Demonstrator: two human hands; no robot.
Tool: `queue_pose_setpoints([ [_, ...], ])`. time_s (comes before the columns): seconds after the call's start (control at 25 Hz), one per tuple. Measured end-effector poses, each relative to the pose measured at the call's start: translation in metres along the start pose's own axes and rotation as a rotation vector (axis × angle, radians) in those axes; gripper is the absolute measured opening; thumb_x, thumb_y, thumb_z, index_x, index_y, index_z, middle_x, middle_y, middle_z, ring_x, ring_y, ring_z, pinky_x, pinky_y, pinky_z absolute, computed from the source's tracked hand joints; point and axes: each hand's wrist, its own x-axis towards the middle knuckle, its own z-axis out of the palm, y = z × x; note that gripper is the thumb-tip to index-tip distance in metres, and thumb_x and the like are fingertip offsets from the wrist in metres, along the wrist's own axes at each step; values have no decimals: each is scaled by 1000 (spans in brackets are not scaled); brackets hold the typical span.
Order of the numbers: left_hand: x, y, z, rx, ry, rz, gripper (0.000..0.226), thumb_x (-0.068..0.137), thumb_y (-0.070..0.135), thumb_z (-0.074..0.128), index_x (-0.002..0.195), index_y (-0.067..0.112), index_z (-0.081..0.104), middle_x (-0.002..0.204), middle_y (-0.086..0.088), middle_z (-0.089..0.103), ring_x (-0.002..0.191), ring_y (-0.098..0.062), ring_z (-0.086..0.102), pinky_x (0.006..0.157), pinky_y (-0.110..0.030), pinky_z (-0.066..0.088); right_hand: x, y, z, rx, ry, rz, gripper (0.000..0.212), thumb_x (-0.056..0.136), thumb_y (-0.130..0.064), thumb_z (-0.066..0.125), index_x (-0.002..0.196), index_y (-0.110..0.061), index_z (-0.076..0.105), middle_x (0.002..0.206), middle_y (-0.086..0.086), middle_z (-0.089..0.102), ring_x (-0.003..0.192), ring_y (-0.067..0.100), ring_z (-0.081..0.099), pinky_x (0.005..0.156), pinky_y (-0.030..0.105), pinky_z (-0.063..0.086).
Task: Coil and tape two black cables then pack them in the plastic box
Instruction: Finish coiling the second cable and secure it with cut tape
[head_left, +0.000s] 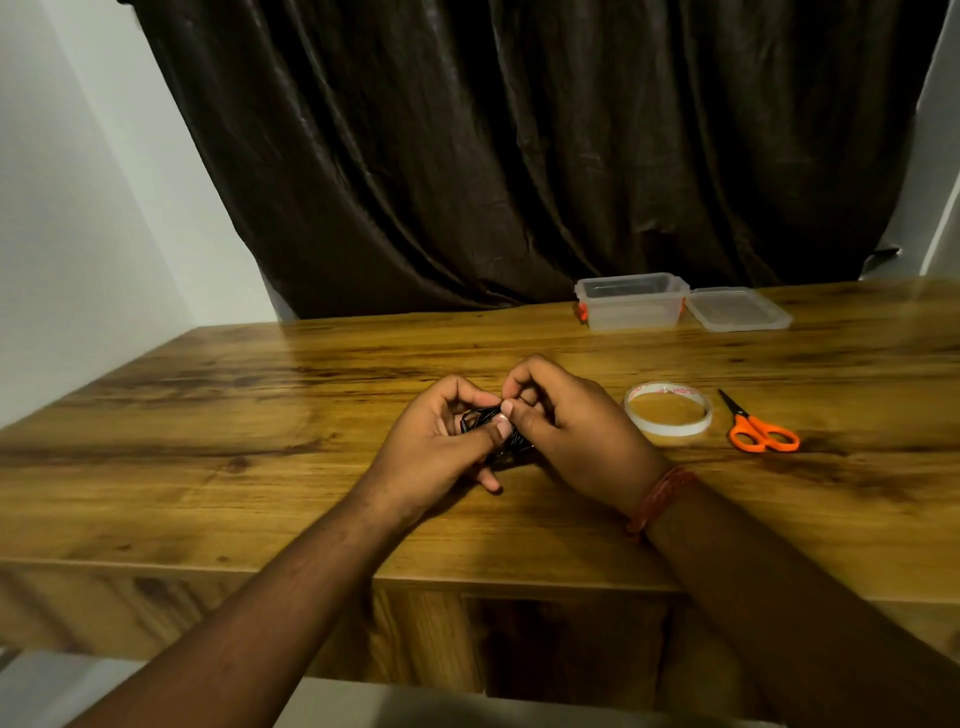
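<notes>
Tape roll (668, 409) and scissors (759, 430) lie right of my hands on the counter (208, 415) — left grip (441, 431) and right grip (561, 421) both clamped on the black cable bundle (511, 441).

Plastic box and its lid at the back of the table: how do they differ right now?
The plastic box is deep, stands open side up and carries orange latches at its ends; the lid is a shallow flat tray with no latches showing. The plastic box sits to the left, the lid right beside it on the right, off the box. Both are clear plastic, rest on the wooden table, and neither shows a cable inside.
</notes>
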Motion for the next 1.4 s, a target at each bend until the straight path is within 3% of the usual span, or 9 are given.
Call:
queue_pose_setpoints([
  [0.16, 0, 0, 4, 69, 19, 18, 17, 90, -3, 64, 97, 9, 54, 101, -30, 65, 51, -15, 65, 48, -33, 54, 0, 1, 0, -43, 10, -10, 4, 95, -16, 58, 97, -19, 57, 79, -10, 57, 70, 2, 51, 57, 14, 41],
  [0.28, -2, 1, 5, 142, 48, 55, 15, 91, 2, 64, 97, 13, 55, 95, -19, 69, 53, -15, 66, 54, -42, 55, 0, 1, 0, -92, 28, -47, 5, 94, -15, 58, 98, -18, 57, 86, -8, 57, 77, 3, 52, 60, 11, 39],
  [0.44, -4, 0, 5, 336, 113, 141, 12, 92, 7, 66, 96, 15, 58, 89, -7, 69, 58, -27, 67, 52, -52, 58, 0, 1, 1, -170, 34, -112, 7, 94, -15, 58, 99, -17, 55, 94, -6, 57, 81, 6, 51, 67, 12, 39],
  [0.64, -1, -2, 0, 757, 197, 481, 9, 87, 15, 69, 91, 17, 60, 94, 4, 60, 84, -10, 60, 68, -29, 52, 0, -2, 3, -183, 54, -161, 10, 92, -13, 61, 101, -13, 56, 98, -4, 57, 86, 8, 52, 69, 15, 39],
  [0.8, 0, -4, 0, 809, 246, 543, 11, 86, 12, 70, 91, 15, 61, 94, 2, 53, 84, -6, 53, 67, -20, 46, 0, -2, 2, -154, 66, -115, 15, 91, -16, 63, 104, -16, 56, 91, -8, 55, 78, 4, 51, 66, 13, 40],
  [0.96, 1, -5, -2, 790, 242, 535, 10, 86, 7, 69, 90, 13, 62, 93, 3, 54, 84, -8, 54, 67, -22, 47, 1, -2, 1, 129, 33, 103, 26, 90, -19, 66, 113, -19, 52, 91, -5, 62, 72, -1, 58, 70, 21, 52],
  [1.04, 1, -3, -1, 771, 222, 546, 13, 86, 4, 67, 89, 14, 60, 95, 4, 55, 87, -6, 56, 69, -16, 46, 3, -1, 1, 321, -14, 174, 29, 91, -15, 65, 116, -17, 51, 89, -2, 66, 79, 8, 63, 76, 30, 55],
  [1.2, 0, -2, 0, 747, 162, 584, 12, 86, 0, 67, 89, 10, 61, 96, 4, 56, 88, -2, 56, 67, -8, 43, 3, -1, -3, 675, -41, 254, 29, 88, 2, 63, 115, -2, 55, 86, 5, 62, 86, 23, 59, 79, 35, 53],
  [1.4, 0, -2, 1, 727, 131, 601, 11, 85, -3, 67, 87, 7, 62, 96, 1, 57, 88, -4, 57, 63, -10, 48, 3, 0, -7, 832, -85, 324, 15, 91, 3, 56, 105, 0, 62, 93, 14, 63, 91, 24, 62, 88, 44, 52],
])
